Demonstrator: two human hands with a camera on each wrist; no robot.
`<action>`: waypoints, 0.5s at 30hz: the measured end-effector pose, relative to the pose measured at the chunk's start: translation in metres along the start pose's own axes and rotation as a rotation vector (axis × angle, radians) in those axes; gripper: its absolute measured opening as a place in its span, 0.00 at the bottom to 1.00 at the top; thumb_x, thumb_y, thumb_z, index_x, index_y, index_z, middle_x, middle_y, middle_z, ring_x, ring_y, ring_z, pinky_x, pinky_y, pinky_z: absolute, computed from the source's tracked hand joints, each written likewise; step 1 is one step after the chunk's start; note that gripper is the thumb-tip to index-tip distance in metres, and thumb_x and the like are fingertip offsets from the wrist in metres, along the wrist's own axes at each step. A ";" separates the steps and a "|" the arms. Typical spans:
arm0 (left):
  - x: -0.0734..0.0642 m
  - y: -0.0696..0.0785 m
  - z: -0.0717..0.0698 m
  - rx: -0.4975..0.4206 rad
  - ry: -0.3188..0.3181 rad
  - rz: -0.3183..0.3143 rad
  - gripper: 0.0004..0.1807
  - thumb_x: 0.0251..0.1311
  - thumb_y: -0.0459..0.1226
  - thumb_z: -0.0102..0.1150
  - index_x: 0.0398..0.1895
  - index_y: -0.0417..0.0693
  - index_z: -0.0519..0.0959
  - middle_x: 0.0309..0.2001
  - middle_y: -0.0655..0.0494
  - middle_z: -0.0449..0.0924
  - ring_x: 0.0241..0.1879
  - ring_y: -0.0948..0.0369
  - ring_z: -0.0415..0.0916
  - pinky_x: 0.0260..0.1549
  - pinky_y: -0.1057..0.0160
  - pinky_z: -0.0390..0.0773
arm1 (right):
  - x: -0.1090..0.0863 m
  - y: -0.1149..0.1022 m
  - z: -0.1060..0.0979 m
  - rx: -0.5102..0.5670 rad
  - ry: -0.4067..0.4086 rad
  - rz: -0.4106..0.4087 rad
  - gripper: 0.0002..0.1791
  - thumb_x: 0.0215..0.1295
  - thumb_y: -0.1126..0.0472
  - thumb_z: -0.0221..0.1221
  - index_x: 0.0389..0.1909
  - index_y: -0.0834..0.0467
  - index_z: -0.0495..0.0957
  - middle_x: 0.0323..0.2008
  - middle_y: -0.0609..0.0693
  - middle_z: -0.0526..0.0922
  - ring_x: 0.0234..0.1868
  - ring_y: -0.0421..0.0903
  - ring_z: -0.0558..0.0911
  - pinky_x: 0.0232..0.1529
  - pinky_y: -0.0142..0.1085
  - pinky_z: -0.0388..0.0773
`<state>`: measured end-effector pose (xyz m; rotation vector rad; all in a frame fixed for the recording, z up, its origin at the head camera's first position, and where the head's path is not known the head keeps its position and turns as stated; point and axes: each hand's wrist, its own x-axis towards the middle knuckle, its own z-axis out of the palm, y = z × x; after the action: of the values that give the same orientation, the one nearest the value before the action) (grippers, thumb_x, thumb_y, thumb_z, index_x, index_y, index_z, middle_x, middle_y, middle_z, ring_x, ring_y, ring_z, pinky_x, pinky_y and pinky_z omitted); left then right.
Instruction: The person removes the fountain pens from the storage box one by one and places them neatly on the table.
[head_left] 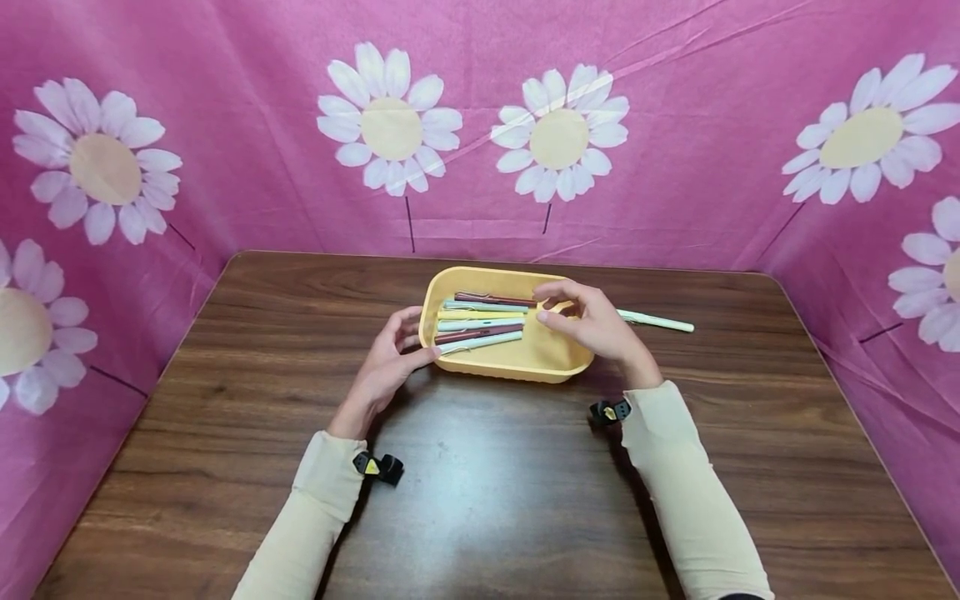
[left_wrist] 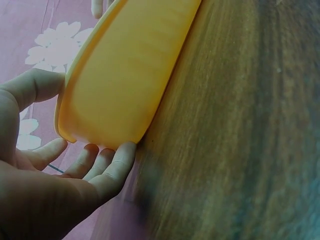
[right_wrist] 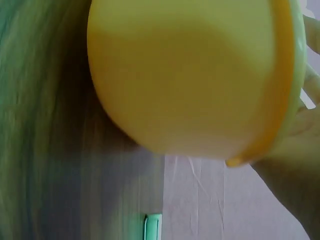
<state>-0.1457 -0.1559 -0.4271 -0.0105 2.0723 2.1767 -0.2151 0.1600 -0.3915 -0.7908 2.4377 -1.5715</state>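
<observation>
A yellow plastic basket [head_left: 551, 375] sits on the table with several pens lying side by side in it. My left hand [head_left: 386, 358] holds its left end, the left thumb [left_wrist: 42, 86] at the rim and fingertips against the outer wall. Over the right end reaches my right hand [head_left: 592, 321], thumb and fingers apart inside the basket. Its fingertips are close to the end of a dark red pen [head_left: 491, 298], the farthest in the row. Nearest me in the row is a pale blue pen [head_left: 483, 342]. The basket's wall hides most of the right fingers in the right wrist view.
A pale green pen [head_left: 656, 321] lies on the table to the right of the basket, partly behind my right hand. The brown wood-grain table [head_left: 465, 500] ends at a pink cloth [head_left: 465, 225] with white daisies, behind and at both sides.
</observation>
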 end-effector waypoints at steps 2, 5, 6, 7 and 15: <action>0.000 0.000 0.000 -0.005 -0.001 0.001 0.41 0.56 0.23 0.64 0.74 0.39 0.60 0.64 0.34 0.68 0.64 0.43 0.68 0.48 0.68 0.77 | 0.002 0.000 0.006 0.010 -0.016 -0.001 0.18 0.66 0.66 0.65 0.56 0.65 0.80 0.52 0.64 0.82 0.49 0.51 0.78 0.48 0.41 0.76; 0.000 -0.002 0.000 -0.008 -0.009 0.003 0.41 0.57 0.24 0.64 0.74 0.39 0.60 0.65 0.33 0.67 0.64 0.42 0.68 0.48 0.68 0.78 | 0.006 0.001 0.015 0.012 -0.042 -0.002 0.19 0.65 0.66 0.66 0.56 0.65 0.80 0.52 0.67 0.81 0.49 0.54 0.79 0.48 0.44 0.76; 0.000 -0.002 -0.001 -0.008 -0.009 0.003 0.41 0.57 0.24 0.64 0.74 0.39 0.60 0.65 0.33 0.67 0.64 0.42 0.68 0.48 0.68 0.78 | 0.007 0.001 0.018 0.009 -0.052 0.000 0.20 0.65 0.65 0.66 0.56 0.65 0.79 0.52 0.67 0.81 0.49 0.54 0.79 0.48 0.45 0.76; 0.000 -0.003 -0.001 -0.008 -0.008 0.002 0.41 0.57 0.24 0.64 0.74 0.39 0.60 0.65 0.33 0.67 0.64 0.42 0.68 0.48 0.68 0.78 | 0.008 0.002 0.021 0.007 -0.060 0.002 0.20 0.65 0.65 0.66 0.57 0.66 0.79 0.52 0.66 0.81 0.49 0.54 0.79 0.48 0.45 0.76; 0.000 -0.001 -0.001 -0.020 -0.011 -0.003 0.41 0.56 0.23 0.65 0.74 0.40 0.60 0.65 0.34 0.68 0.63 0.43 0.69 0.48 0.67 0.78 | 0.018 0.003 0.040 -0.007 -0.097 0.002 0.21 0.64 0.64 0.68 0.55 0.67 0.79 0.50 0.62 0.83 0.48 0.53 0.79 0.49 0.46 0.77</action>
<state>-0.1459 -0.1570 -0.4279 -0.0036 2.0433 2.1901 -0.2162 0.1197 -0.4090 -0.8449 2.3767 -1.4882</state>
